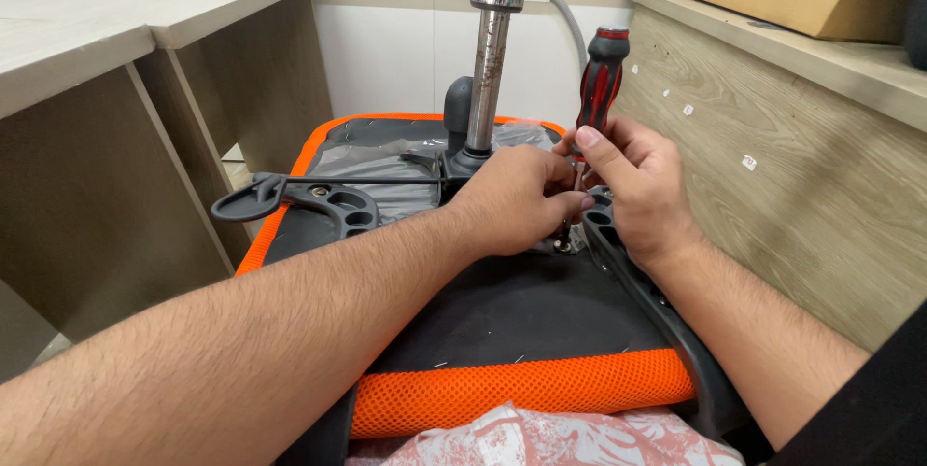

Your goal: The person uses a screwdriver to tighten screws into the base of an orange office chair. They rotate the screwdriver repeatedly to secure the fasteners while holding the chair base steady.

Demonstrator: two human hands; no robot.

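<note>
both hands meet at the frame's centre over an upturned orange chair seat point(521, 389). the right hand point(637, 181) grips a red and black screwdriver point(599, 75) standing upright, handle toward 12 o'clock. the left hand point(517, 200), fingers curled narrow, pinches its shaft. a chrome column point(491, 51) rises at 11 o'clock of them, a black armrest point(299, 197) at 9 o'clock

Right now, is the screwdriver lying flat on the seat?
No: the red-and-black screwdriver stands upright, held by the right hand with its tip down beside the left hand.
</note>
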